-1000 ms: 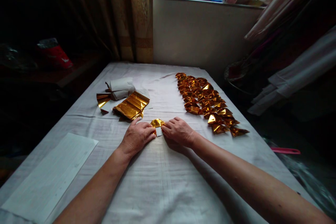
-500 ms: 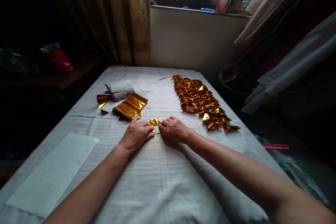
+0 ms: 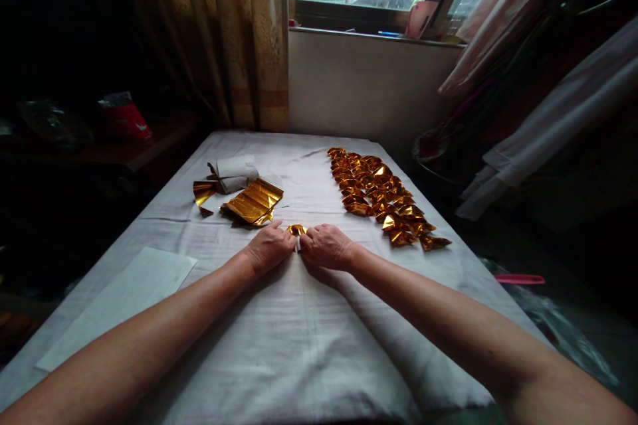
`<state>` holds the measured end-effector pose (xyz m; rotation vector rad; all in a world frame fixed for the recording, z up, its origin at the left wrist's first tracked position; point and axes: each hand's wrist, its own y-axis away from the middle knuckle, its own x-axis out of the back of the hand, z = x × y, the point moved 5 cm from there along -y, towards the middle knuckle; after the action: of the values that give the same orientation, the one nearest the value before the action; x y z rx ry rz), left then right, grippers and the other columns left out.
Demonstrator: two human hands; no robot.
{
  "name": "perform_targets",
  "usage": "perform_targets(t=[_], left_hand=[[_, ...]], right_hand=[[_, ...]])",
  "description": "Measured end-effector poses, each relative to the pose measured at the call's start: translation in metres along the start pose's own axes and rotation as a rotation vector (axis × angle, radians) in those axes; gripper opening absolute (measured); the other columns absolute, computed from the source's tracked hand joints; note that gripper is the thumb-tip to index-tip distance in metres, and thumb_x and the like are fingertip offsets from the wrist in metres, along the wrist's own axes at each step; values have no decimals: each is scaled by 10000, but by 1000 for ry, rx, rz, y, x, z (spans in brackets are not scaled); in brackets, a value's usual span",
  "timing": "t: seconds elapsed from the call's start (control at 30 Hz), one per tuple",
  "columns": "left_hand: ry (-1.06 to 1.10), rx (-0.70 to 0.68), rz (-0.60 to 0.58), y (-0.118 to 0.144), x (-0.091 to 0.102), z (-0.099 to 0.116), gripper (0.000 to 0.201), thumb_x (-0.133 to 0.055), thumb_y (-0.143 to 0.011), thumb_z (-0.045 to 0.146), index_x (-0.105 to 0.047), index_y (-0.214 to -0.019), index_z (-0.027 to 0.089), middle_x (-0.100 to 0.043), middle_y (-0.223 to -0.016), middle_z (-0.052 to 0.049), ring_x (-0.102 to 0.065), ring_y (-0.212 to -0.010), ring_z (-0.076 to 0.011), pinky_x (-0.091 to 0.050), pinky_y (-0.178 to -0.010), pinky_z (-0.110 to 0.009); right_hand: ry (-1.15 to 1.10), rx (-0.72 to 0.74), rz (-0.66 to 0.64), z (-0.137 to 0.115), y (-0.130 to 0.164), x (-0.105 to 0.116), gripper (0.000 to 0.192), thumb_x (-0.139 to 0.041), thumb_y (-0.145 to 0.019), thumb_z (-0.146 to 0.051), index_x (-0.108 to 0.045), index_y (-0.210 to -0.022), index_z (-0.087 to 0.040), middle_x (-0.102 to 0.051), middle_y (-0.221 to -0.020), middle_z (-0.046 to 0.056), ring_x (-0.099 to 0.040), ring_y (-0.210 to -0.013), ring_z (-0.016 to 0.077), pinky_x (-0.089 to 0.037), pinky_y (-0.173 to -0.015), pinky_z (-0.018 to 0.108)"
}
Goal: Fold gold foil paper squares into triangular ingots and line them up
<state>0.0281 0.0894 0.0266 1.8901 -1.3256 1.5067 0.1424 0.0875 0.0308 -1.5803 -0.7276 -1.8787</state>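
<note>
Head | left hand (image 3: 272, 247), right hand (image 3: 326, 246): grip pinching gold foil piece (image 3: 297, 230) | pink cup (image 3: 420, 20) on windowsill (image 3: 349, 33), contents unclear

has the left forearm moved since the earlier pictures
Yes: the left forearm has moved leftward, judged against the white paper sheet: it now covers the sheet's lower right part in this view, where earlier it ran alongside.

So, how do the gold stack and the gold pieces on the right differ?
The stack lies flat, while the pieces are folded into raised, pointed shapes. The stack is one pile; the pieces are spread out in rows. Both are shiny gold and rest on the white cloth.
</note>
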Motion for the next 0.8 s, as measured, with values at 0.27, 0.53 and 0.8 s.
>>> perform_targets(t=[0.27,0.53,0.8], left_hand=[[77,40,35,14,10,-11,136,-615,-886,321,-590,-883,187,-714,-744,-30,-647,-673,-189,-418,-798,-352],[139,-8,55,20,11,-10,178,-576,-926,316,-605,-799,195,-692,-752,-28,-603,-668,-166,-387,-737,-329],[315,50,66,40,21,4,230,-575,-933,434,-650,-997,226,-717,-957,-31,-632,-854,-182,-402,-815,-328]], right_hand=[[-10,-79,35,-7,4,2,241,-428,-982,-200,-653,-1016,-121,-680,-963,142,-633,-857,217,-432,-704,316],[-68,-209,106,-9,13,-8,268,-451,-984,-290,-680,-1003,-153,-674,-981,119,-603,-915,228,-442,-762,325],[-246,-214,139,-14,36,2,258,-583,-913,-391,-681,-1052,-198,-658,-1130,95,-569,-1030,228,-431,-891,336]])
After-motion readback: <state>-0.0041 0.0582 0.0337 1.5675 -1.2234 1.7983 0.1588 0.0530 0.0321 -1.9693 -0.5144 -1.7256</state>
